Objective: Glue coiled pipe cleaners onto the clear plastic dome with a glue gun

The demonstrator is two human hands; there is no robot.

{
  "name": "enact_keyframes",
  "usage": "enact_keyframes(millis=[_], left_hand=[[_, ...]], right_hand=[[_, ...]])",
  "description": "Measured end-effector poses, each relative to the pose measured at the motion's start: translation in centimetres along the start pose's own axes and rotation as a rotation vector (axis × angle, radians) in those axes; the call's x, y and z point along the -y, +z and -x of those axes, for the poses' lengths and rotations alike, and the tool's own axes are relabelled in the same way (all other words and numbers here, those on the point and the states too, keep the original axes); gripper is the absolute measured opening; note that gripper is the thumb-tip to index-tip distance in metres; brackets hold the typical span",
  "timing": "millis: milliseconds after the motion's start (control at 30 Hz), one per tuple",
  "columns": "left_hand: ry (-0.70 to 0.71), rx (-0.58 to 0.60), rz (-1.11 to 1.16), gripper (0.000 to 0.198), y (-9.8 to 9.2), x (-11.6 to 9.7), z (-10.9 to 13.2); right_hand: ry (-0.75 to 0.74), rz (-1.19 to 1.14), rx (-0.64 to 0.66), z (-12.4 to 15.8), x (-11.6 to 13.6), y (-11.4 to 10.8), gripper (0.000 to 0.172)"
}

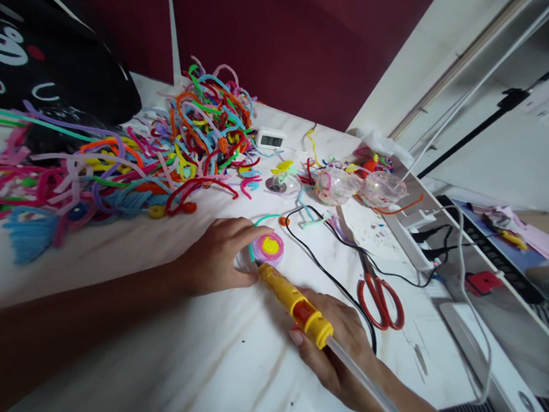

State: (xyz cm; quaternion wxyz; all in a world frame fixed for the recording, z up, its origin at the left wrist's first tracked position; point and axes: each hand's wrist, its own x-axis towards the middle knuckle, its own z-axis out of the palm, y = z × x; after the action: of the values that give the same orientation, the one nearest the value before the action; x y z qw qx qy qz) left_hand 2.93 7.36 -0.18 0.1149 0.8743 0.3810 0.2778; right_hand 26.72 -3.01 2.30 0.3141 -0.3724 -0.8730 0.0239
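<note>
My right hand is wrapped round a yellow hot glue gun, with a long clear glue stick running out of its back end toward me. The gun's nozzle meets the near left edge of a coiled pipe-cleaner disc, which has a yellow centre, a pink ring and a lilac outer ring. Thumb and fingers of my left hand hold the disc's left side. From that side a teal pipe cleaner curves up and away. My left fingertips are partly hidden.
Pipe cleaners in many colours are heaped at the back left beside a black bag. A small digital clock stands behind. Red-handled scissors, a black cord, clear plastic balls and a power strip lie to the right.
</note>
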Motion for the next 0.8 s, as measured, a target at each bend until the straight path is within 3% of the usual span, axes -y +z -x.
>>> enact_keyframes(millis=[800], left_hand=[[0.004, 0.002, 0.009, 0.060, 0.14, 0.16, -0.14]], right_hand=[[-0.011, -0.014, 0.022, 0.48, 0.09, -0.38, 0.050]])
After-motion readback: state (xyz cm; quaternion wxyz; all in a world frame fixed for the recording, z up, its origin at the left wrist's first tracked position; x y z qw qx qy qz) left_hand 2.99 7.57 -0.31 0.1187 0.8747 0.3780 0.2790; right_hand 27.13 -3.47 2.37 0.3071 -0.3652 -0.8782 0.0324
